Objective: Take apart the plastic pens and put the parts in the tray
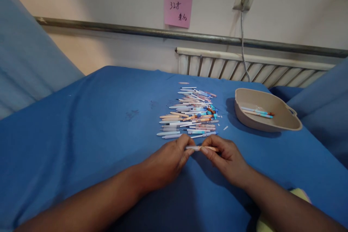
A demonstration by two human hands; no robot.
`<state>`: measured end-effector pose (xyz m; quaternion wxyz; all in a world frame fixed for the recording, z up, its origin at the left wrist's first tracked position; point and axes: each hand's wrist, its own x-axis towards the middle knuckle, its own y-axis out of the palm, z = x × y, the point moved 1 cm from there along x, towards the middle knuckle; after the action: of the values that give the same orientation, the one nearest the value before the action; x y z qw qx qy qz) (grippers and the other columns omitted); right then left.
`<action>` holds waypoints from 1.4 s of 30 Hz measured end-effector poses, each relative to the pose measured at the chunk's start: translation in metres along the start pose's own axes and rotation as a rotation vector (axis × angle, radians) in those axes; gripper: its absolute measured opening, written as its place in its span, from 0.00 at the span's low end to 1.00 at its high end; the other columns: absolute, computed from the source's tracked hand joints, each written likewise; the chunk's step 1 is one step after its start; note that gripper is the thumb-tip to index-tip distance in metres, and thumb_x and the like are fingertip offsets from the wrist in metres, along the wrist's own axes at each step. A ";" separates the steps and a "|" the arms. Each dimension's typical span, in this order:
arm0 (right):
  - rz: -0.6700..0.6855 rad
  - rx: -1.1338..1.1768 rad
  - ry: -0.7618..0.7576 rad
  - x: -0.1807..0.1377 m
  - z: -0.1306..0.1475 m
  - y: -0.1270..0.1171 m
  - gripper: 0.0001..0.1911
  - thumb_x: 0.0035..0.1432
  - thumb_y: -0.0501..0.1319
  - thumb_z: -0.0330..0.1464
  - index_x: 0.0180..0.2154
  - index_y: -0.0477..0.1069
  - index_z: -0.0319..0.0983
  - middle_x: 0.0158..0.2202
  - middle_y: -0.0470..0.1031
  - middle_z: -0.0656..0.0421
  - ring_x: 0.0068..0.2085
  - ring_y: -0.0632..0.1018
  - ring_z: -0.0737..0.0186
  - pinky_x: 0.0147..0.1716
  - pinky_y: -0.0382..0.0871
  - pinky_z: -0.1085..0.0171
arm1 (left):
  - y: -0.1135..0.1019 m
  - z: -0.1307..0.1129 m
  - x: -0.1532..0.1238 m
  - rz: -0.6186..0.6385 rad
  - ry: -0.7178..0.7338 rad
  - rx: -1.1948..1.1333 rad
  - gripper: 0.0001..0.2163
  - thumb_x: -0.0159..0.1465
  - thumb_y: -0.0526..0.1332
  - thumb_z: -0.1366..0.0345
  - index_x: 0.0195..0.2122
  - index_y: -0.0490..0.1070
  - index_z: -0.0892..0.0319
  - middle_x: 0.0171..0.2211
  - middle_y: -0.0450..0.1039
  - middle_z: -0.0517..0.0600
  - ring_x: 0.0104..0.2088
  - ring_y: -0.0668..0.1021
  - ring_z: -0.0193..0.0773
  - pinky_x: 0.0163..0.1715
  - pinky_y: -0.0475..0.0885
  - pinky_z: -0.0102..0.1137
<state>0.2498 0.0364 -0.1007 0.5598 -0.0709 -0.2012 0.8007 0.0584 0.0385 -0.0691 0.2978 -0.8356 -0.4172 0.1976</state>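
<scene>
Between my two hands is a pen (198, 148), held level just in front of the pen pile. Its left part looks pale grey-white and its right part orange. My left hand (174, 156) pinches the pale end between thumb and fingers. The thumb and fingers of my right hand (224, 156) are closed round the orange part. Beyond the hands lies a heap of pen parts (190, 110): pale, orange and clear barrels, thin white refills and blue or brown pieces. Whether the held pen's two parts are fully joined cannot be made out.
A beige basin (268, 125) stands at the right with a few pens (257, 112) in it. Small white bits (225, 128) lie by the heap. The blue cloth (108, 123) covers the table. A yellow item (299, 194) sits under my right forearm.
</scene>
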 end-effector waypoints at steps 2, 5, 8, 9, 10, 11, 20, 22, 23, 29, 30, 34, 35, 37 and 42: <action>-0.006 0.000 0.002 0.000 0.000 0.000 0.11 0.61 0.57 0.37 0.29 0.68 0.38 0.20 0.61 0.66 0.22 0.63 0.70 0.22 0.55 0.71 | -0.001 -0.001 0.000 0.001 -0.018 -0.015 0.08 0.70 0.47 0.62 0.41 0.62 0.57 0.35 0.71 0.48 0.35 0.74 0.38 0.37 0.67 0.32; -0.013 -0.009 -0.001 0.000 0.000 0.000 0.10 0.60 0.57 0.37 0.29 0.68 0.38 0.20 0.62 0.66 0.23 0.63 0.70 0.22 0.55 0.70 | -0.003 -0.003 0.000 0.008 -0.038 -0.031 0.08 0.69 0.47 0.62 0.40 0.62 0.57 0.31 0.70 0.46 0.31 0.73 0.37 0.34 0.67 0.31; -0.034 -0.027 -0.030 0.000 0.002 -0.001 0.10 0.61 0.57 0.36 0.29 0.68 0.38 0.21 0.63 0.65 0.24 0.64 0.69 0.23 0.56 0.70 | -0.006 -0.003 0.001 -0.024 -0.002 -0.024 0.08 0.68 0.49 0.62 0.42 0.64 0.57 0.34 0.71 0.48 0.35 0.74 0.38 0.37 0.67 0.32; -0.041 -0.034 -0.042 0.000 0.003 -0.002 0.10 0.61 0.57 0.36 0.29 0.68 0.38 0.21 0.64 0.65 0.24 0.64 0.69 0.24 0.56 0.69 | -0.006 -0.003 0.001 -0.036 0.017 -0.020 0.08 0.68 0.49 0.62 0.42 0.65 0.57 0.37 0.72 0.48 0.37 0.74 0.39 0.38 0.67 0.32; -0.048 -0.039 -0.053 0.001 0.003 -0.002 0.10 0.61 0.57 0.36 0.29 0.68 0.38 0.22 0.64 0.65 0.24 0.65 0.68 0.24 0.57 0.69 | -0.007 -0.003 0.002 -0.044 0.035 -0.015 0.08 0.68 0.50 0.62 0.43 0.66 0.56 0.39 0.72 0.49 0.38 0.74 0.39 0.39 0.67 0.32; -0.054 -0.042 -0.060 0.001 0.003 -0.002 0.10 0.61 0.57 0.36 0.30 0.68 0.38 0.22 0.64 0.64 0.25 0.65 0.68 0.25 0.57 0.69 | -0.008 -0.003 0.002 -0.050 0.047 -0.010 0.09 0.68 0.50 0.63 0.43 0.67 0.56 0.40 0.73 0.49 0.39 0.74 0.40 0.40 0.67 0.32; -0.120 -0.031 -0.047 0.001 -0.002 -0.002 0.07 0.59 0.59 0.35 0.32 0.68 0.39 0.25 0.68 0.63 0.27 0.67 0.67 0.27 0.60 0.68 | -0.011 0.009 0.006 -0.096 0.051 -0.066 0.08 0.66 0.53 0.64 0.41 0.70 0.57 0.33 0.73 0.47 0.34 0.74 0.37 0.34 0.66 0.29; -0.134 -0.044 -0.046 0.003 -0.004 -0.006 0.07 0.59 0.59 0.36 0.32 0.68 0.39 0.25 0.68 0.63 0.27 0.67 0.66 0.27 0.60 0.68 | -0.012 0.015 0.007 -0.112 0.016 -0.104 0.08 0.67 0.53 0.64 0.41 0.69 0.58 0.30 0.72 0.46 0.31 0.74 0.36 0.33 0.67 0.29; -0.149 -0.050 -0.041 0.004 -0.005 -0.008 0.07 0.59 0.59 0.36 0.32 0.68 0.39 0.25 0.68 0.63 0.27 0.67 0.66 0.27 0.60 0.68 | -0.013 0.018 0.007 -0.127 -0.002 -0.116 0.08 0.67 0.52 0.63 0.40 0.68 0.58 0.29 0.71 0.46 0.31 0.74 0.36 0.32 0.67 0.29; -0.175 -0.003 0.066 0.014 -0.020 -0.019 0.12 0.57 0.59 0.40 0.30 0.68 0.38 0.22 0.63 0.64 0.24 0.63 0.68 0.23 0.57 0.69 | -0.018 0.028 0.008 -0.218 -0.076 -0.213 0.06 0.67 0.51 0.65 0.40 0.64 0.58 0.32 0.72 0.47 0.30 0.74 0.34 0.32 0.69 0.30; -0.165 0.020 0.078 0.015 -0.022 -0.020 0.13 0.57 0.59 0.41 0.30 0.68 0.38 0.21 0.62 0.65 0.23 0.62 0.69 0.22 0.56 0.69 | -0.017 0.029 0.009 -0.209 -0.076 -0.228 0.05 0.67 0.50 0.65 0.40 0.64 0.58 0.33 0.72 0.47 0.30 0.74 0.34 0.32 0.69 0.29; -0.195 0.097 0.098 0.017 -0.024 -0.021 0.15 0.55 0.60 0.43 0.29 0.68 0.38 0.19 0.59 0.66 0.22 0.61 0.70 0.20 0.54 0.70 | -0.017 0.032 0.010 -0.214 -0.065 -0.243 0.05 0.66 0.52 0.65 0.39 0.65 0.58 0.32 0.72 0.47 0.29 0.74 0.34 0.32 0.70 0.29; -0.214 0.111 0.104 0.018 -0.025 -0.022 0.15 0.55 0.61 0.44 0.29 0.68 0.38 0.19 0.59 0.66 0.21 0.61 0.70 0.20 0.54 0.70 | -0.018 0.033 0.010 -0.229 -0.069 -0.243 0.05 0.66 0.53 0.65 0.40 0.65 0.59 0.32 0.72 0.47 0.30 0.75 0.34 0.32 0.70 0.29; -0.255 0.143 0.117 0.020 -0.027 -0.024 0.16 0.54 0.61 0.45 0.29 0.67 0.38 0.18 0.59 0.67 0.20 0.61 0.70 0.19 0.55 0.70 | -0.022 0.035 0.011 -0.277 -0.084 -0.235 0.06 0.64 0.55 0.64 0.39 0.66 0.59 0.30 0.72 0.47 0.29 0.75 0.35 0.31 0.70 0.29; -0.252 0.149 0.167 0.024 -0.041 -0.022 0.15 0.53 0.61 0.44 0.27 0.66 0.38 0.16 0.59 0.67 0.19 0.61 0.70 0.18 0.54 0.70 | -0.026 0.035 0.013 -0.388 -0.094 -0.284 0.05 0.61 0.59 0.65 0.36 0.66 0.59 0.26 0.69 0.45 0.27 0.73 0.34 0.28 0.68 0.28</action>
<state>0.2735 0.0752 -0.1264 0.6742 -0.0698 -0.1011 0.7283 0.0303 0.0738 -0.0790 0.1901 -0.7630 -0.6070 0.1150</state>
